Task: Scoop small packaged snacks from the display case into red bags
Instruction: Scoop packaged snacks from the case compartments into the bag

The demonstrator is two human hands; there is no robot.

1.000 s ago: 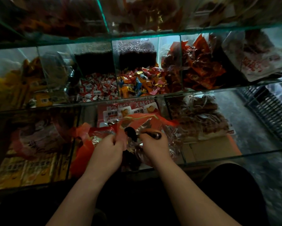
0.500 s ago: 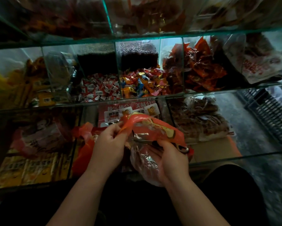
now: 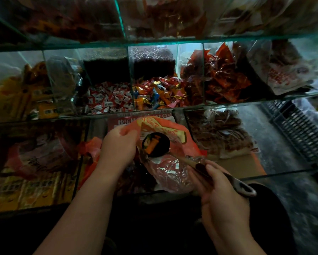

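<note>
My left hand [image 3: 117, 144] pinches the rim of a thin red bag [image 3: 171, 170] and holds its mouth open in front of the glass display case [image 3: 154, 109]. My right hand [image 3: 219, 188] grips the handle of a black scoop [image 3: 155, 145]. The scoop's bowl sits at the bag's mouth with an orange snack packet [image 3: 152, 144] in it. The bag's crinkled lower part hangs between my two hands.
The middle shelf holds red-and-white candies [image 3: 108, 98], mixed foil candies [image 3: 158, 94] and red snack packs [image 3: 226, 78]. The lower shelf has yellow packs [image 3: 25, 188] at left and bagged brown snacks [image 3: 219, 133] at right. A black crate [image 3: 302, 129] stands far right.
My right hand pulled back toward me and to the right, and the scoop came up out of the case. Its bowl now lies at the bag's mouth; my left hand lifted the rim.
</note>
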